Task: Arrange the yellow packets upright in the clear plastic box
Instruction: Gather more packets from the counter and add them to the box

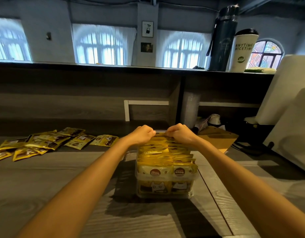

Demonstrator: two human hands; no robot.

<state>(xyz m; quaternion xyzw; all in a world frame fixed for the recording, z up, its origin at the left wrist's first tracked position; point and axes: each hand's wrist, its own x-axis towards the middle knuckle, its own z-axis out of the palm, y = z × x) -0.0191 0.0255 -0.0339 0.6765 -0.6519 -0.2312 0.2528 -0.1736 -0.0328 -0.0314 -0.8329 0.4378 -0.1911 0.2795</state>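
A clear plastic box [165,194] stands on the grey wooden table, packed with several yellow packets [165,157] standing upright in two rows. My left hand [143,134] and my right hand [180,133] meet at the far end of the box, fingers curled over the top edge of the rearmost yellow packets, pinching them. A loose pile of yellow packets [41,143] lies flat on the table to the left, well apart from the box.
A brown cardboard piece [218,139] lies right of the box, with a white machine [289,117] beyond it. On the high shelf stand a dark bottle [223,38] and a white paper cup [242,50]. A stack of clear cups [191,109] sits under the shelf.
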